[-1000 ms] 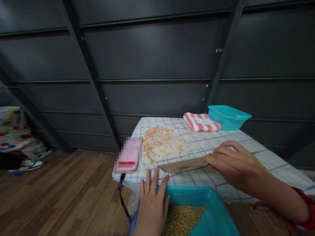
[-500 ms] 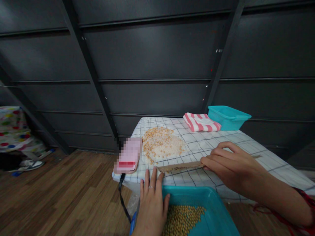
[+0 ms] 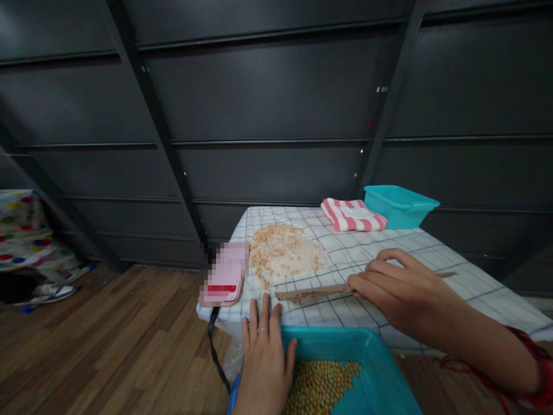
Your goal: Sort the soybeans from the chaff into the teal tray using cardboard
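My right hand [image 3: 400, 291] grips a flat brown cardboard strip [image 3: 311, 293], lying nearly level on the checked tablecloth [image 3: 367, 253]. Just behind the strip lies a pile of mixed yellow beans and white rice [image 3: 283, 253]. My left hand [image 3: 264, 357] lies flat with fingers stretched out, on the left rim of a teal tray [image 3: 367, 357] at the table's front edge. The tray holds yellow beans [image 3: 319, 386].
A pink phone-like object [image 3: 224, 276] with a dark strap hangs over the table's left edge. A pink-striped folded cloth [image 3: 352, 213] and a second teal tub [image 3: 400, 204] sit at the far side. Dark wall panels stand behind; wooden floor lies to the left.
My right hand has lowered the cardboard strip flatter onto the cloth and drawn it slightly left. My left hand has stayed on the tray rim.
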Available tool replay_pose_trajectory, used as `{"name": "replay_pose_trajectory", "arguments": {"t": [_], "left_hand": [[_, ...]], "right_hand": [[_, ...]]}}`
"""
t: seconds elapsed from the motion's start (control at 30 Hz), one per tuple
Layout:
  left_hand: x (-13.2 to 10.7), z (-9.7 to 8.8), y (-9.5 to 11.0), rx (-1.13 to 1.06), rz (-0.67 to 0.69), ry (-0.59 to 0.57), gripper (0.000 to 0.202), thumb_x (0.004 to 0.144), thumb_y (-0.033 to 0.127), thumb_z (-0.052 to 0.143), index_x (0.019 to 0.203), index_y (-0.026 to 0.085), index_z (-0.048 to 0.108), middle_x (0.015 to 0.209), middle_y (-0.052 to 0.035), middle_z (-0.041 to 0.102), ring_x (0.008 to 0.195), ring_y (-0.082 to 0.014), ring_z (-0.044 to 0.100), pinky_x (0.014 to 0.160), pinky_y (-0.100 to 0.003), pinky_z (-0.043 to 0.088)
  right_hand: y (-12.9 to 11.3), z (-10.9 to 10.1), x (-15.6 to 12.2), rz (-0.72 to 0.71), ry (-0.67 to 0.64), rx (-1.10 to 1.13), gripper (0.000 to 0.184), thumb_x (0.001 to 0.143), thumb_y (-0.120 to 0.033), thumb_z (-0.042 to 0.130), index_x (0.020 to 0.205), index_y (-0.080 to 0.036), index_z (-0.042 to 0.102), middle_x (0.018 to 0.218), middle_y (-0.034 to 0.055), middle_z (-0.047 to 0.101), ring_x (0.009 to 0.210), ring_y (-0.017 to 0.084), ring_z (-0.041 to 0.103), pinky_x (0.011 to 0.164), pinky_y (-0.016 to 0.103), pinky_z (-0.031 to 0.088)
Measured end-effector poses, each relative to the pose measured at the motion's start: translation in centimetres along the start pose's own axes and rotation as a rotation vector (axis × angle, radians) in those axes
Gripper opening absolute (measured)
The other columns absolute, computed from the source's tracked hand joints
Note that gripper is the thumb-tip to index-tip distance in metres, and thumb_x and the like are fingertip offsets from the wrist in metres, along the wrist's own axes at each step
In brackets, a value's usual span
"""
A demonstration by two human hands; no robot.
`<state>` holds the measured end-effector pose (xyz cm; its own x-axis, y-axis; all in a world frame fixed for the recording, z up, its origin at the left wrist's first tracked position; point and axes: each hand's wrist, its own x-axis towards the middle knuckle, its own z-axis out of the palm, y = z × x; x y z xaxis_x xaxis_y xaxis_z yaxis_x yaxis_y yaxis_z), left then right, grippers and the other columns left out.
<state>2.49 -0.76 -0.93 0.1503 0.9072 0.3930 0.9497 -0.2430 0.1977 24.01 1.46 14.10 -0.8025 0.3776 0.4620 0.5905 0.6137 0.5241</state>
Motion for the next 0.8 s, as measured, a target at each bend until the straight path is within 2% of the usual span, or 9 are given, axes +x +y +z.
{"name": "replay_pose_trajectory", "arguments": {"t": [0.27,0.5,0.67,0.8], "left_hand": [[0.2,0.0,0.0,0.002,-0.017,-0.019,0.044,0.082,0.028,0.031,0.120,0.011,0.046,0.130,-0.0171,0.047,0.127,-0.0370,0.026,0.096,-0.059,0.032],[-0.1,0.6,-0.1,-0.024,-0.020,0.006,0.048,0.083,0.030,0.031,0.124,0.009,0.041,0.132,-0.0186,0.045,0.128,-0.0363,0.025,0.096,-0.059,0.032],[0.1,0.7,-0.2,-0.018,-0.019,0.024,0.049,0.082,0.029,0.032,0.126,0.007,0.040,0.137,-0.0183,0.037,0.128,-0.0353,0.024,0.097,-0.059,0.032],[0.2,0.1,-0.2,-0.021,-0.021,-0.014,0.050,0.081,0.026,0.032,0.126,0.005,0.040,0.137,-0.0189,0.037,0.128,-0.0357,0.023,0.098,-0.060,0.029]], "right_hand": [[-0.2,-0.3,-0.1,0.017,-0.025,0.059,0.023,0.083,-0.007,0.034,0.072,-0.019,0.049,0.060,-0.0018,0.048,0.058,0.013,0.038,0.070,0.031,0.029],[-0.2,-0.2,-0.1,0.002,-0.036,0.092,0.023,0.084,-0.006,0.033,0.072,-0.019,0.047,0.060,-0.0018,0.047,0.058,0.013,0.037,0.069,0.030,0.029],[0.1,-0.2,-0.9,0.026,-0.114,0.233,0.023,0.086,-0.007,0.031,0.072,-0.020,0.043,0.062,-0.0028,0.045,0.058,0.012,0.037,0.068,0.031,0.031],[-0.2,-1.1,-2.0,0.090,-0.138,0.339,0.024,0.087,-0.012,0.032,0.069,-0.022,0.044,0.060,-0.0031,0.046,0.055,0.011,0.041,0.059,0.028,0.035]]}}
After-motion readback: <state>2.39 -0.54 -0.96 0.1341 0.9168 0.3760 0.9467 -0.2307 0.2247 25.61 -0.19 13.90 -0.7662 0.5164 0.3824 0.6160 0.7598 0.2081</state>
